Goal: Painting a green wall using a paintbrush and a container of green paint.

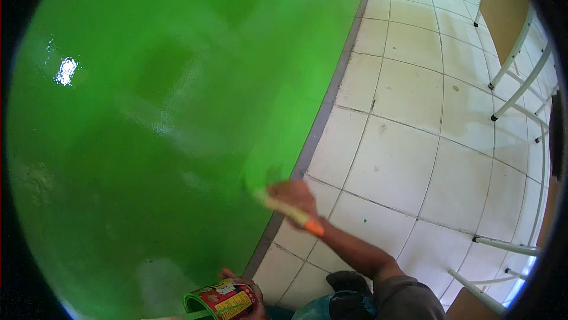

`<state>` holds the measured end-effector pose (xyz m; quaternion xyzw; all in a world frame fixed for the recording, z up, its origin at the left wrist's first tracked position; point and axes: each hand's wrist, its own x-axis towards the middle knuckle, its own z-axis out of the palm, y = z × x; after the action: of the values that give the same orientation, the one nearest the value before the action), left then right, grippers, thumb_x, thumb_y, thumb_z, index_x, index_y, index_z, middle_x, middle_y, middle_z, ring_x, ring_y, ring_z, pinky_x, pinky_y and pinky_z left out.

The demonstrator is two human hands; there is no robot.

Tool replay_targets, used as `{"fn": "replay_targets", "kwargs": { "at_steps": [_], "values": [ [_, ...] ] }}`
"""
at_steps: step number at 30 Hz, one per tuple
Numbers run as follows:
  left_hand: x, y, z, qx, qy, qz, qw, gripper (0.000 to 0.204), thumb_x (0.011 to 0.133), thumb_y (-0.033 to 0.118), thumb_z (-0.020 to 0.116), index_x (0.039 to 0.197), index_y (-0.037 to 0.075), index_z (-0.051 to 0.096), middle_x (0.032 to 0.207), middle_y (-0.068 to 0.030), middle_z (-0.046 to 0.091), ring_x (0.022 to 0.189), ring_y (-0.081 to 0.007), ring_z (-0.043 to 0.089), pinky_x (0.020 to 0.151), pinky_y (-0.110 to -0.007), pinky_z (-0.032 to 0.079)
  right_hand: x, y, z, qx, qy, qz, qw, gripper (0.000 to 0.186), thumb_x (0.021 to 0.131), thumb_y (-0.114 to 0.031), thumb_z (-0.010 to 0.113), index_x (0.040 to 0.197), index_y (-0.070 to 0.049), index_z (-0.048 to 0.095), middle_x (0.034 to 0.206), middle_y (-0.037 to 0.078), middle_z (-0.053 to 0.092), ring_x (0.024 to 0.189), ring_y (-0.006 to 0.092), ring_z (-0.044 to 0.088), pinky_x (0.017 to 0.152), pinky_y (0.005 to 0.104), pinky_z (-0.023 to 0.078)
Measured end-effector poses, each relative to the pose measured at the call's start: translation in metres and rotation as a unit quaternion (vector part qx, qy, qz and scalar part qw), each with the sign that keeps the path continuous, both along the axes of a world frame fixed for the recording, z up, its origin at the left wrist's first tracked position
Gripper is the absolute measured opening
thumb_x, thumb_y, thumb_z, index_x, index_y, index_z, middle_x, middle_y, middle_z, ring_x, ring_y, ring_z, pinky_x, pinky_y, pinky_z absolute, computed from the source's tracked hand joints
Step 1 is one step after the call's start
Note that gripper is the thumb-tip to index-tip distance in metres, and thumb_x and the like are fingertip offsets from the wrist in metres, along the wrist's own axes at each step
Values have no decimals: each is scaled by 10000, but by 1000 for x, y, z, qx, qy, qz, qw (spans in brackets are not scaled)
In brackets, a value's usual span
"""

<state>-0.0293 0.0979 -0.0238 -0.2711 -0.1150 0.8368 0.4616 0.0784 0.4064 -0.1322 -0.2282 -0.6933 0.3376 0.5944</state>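
In the head view, my right hand (296, 199) is closed on a paintbrush (281, 207) with a pale handle and orange tip. Its blurred bristle end is at a glossy green painted surface (165, 71), near the grey border strip (331, 95), where a lighter green patch shows. Low at the bottom, my left hand (248, 296) grips a red-and-yellow labelled paint can (222, 299) with green paint on its rim. A pale strip, hard to make out, lies across the can's mouth.
White floor tiles (402, 160) run along the right of the border strip. Chairs or desks with white tube legs (512, 77) and tan boards (502, 6) stand along the right edge, some close beside my right arm at the lower right (473, 287).
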Motion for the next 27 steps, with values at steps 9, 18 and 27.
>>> {"fn": "replay_targets", "kwargs": {
  "at_steps": [9,18,27],
  "values": [
    [29,31,25,46,157,-38,986,575,940,321,586,1451,105,435,1418,-119,515,1319,-301,462,1167,-603,174,43,98,18,-303,213,100,923,296,857,-26,700,1150,-26,656,1080,67,699,1003,165,655,860,353,558],
    [-5,15,-11,23,141,-59,988,581,946,319,572,1465,104,423,1408,-133,528,1311,-308,466,1158,-563,228,111,250,49,-188,353,-207,893,386,885,-123,720,1240,-3,629,1176,109,665,1049,162,612,946,319,489],
    [10,29,5,2,151,-20,988,533,950,298,565,1428,85,469,1403,-141,534,1312,-321,462,1163,-540,241,34,87,24,39,174,-91,980,260,810,-24,738,1068,-39,703,1107,112,705,1006,242,652,888,375,516]
  ]
}}
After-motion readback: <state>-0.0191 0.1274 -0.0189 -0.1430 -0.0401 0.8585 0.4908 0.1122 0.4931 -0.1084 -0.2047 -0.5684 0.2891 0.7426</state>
